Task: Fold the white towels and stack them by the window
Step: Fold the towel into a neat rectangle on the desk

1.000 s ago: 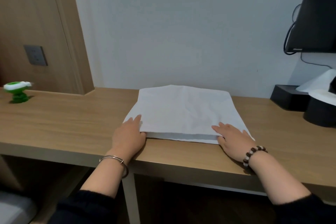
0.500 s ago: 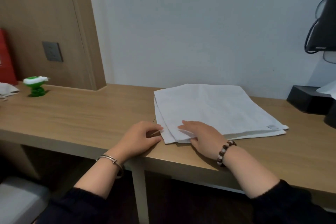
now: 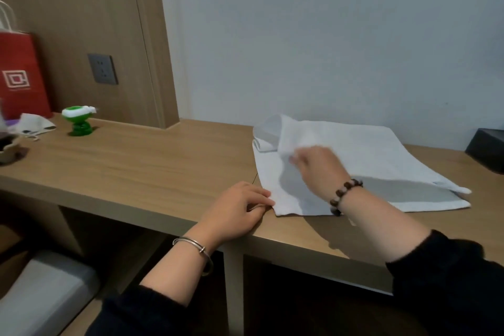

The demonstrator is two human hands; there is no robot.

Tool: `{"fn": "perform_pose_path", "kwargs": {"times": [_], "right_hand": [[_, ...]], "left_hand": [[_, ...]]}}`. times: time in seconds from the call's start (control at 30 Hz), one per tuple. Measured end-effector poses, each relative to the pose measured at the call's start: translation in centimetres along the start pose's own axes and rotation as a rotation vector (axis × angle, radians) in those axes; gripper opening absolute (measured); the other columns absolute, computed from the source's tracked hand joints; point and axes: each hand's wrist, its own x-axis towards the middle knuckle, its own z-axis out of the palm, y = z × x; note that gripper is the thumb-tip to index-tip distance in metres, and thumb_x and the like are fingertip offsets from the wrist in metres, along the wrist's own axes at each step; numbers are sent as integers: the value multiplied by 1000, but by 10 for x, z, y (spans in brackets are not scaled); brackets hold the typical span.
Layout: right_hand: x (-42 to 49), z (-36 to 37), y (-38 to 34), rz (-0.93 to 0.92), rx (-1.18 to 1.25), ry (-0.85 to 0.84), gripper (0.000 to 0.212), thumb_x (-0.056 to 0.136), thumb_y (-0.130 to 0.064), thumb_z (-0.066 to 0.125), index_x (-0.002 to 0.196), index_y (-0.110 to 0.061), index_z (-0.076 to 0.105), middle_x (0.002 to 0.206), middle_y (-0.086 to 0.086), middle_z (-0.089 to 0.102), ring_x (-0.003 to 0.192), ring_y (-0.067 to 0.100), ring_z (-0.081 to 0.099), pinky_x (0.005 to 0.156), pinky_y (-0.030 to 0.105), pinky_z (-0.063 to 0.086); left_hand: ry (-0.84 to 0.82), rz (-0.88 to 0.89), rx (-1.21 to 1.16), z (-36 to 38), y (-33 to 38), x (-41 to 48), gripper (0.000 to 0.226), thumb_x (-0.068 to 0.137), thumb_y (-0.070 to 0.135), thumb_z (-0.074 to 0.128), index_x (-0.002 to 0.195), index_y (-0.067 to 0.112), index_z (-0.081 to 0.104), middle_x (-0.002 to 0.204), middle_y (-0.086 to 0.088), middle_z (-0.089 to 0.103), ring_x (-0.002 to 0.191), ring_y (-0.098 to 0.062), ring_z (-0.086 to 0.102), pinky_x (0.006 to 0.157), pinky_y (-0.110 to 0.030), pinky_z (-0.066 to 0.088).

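- One white towel (image 3: 368,150) lies on the bench (image 3: 136,166).
- Right hand (image 3: 316,166) pinches its lifted top layer.
- Left hand (image 3: 240,207), loosely curled, touches its near corner; grip unclear.

Light: dim, soft, even across your wall (image 3: 300,35).
Shadows: a grey patch falls on the towel (image 3: 368,150) beneath your right hand (image 3: 319,166).
Blur: that hand and the lifted towel edge are smeared.
Edges: the wood panel's (image 3: 81,8) upright lines lean.

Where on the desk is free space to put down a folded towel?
Bare desk lies between the green toy and the towel. The far left end, by the red bag, is crowded.
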Motion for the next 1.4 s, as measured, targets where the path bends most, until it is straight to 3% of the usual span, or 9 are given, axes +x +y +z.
{"fn": "perform_pose_path", "kwargs": {"times": [0.07,0.17,0.27,0.33,0.4,0.53,0.83,1.2,1.4], "right_hand": [[-12,9,3,28,-7,-177,48,100,-24,44,53,-19,35,54,-3,39,54,14,38,58,29,28],[-23,12,8,11,20,-140,46,99,-28,46,54,-19,40,54,-3,42,53,10,37,53,23,26],[-37,15,4,-70,-163,-347,26,101,-26,41,97,-18,66,91,3,65,82,16,56,70,23,40],[-42,13,3,-100,-223,-401,33,100,-15,42,129,-20,56,120,4,63,108,20,58,92,25,44],[-42,10,3,-115,-231,-396,41,99,-11,43,137,-22,49,130,3,59,118,21,54,101,27,42],[-44,13,6,-177,-187,-283,37,99,-15,46,134,-22,55,132,0,59,120,20,55,104,26,39],[-49,24,17,-287,86,-126,14,82,-3,63,78,-8,75,80,2,67,74,18,60,65,14,39],[-48,20,10,-276,65,-233,18,91,-21,61,100,-14,76,85,-12,48,81,1,39,68,7,30],[-48,19,14,-237,30,-343,24,94,-24,57,114,-22,70,95,-4,54,86,7,41,70,10,31]], "left_hand": [[17,11,0,2,-2,1,22,92,20,59,106,27,73,114,12,65,111,-4,47,96,-18,36],[7,5,0,2,-2,2,26,91,15,57,107,26,73,113,11,64,110,-4,45,94,-13,33],[-20,-17,9,-1,-1,1,33,89,9,53,110,27,72,117,12,62,111,-3,43,95,-15,33],[-38,-41,14,-2,1,0,36,89,9,51,112,29,70,119,13,61,112,-2,43,97,-19,35],[-44,-61,10,-3,2,0,38,88,7,49,112,28,71,120,13,60,113,-2,43,98,-19,35],[-49,-79,2,-4,4,0,40,87,5,48,111,27,71,120,11,60,113,-2,43,100,-21,36],[-77,-104,-12,-6,7,2,41,89,1,46,111,24,71,120,13,60,112,-1,43,92,-12,29],[-49,-65,-17,-5,7,2,40,86,-3,47,108,18,73,118,9,63,113,-6,46,98,-19,34],[186,10,-13,5,3,-4,25,81,17,67,105,23,73,107,10,66,102,-2,55,91,-19,43]]}}
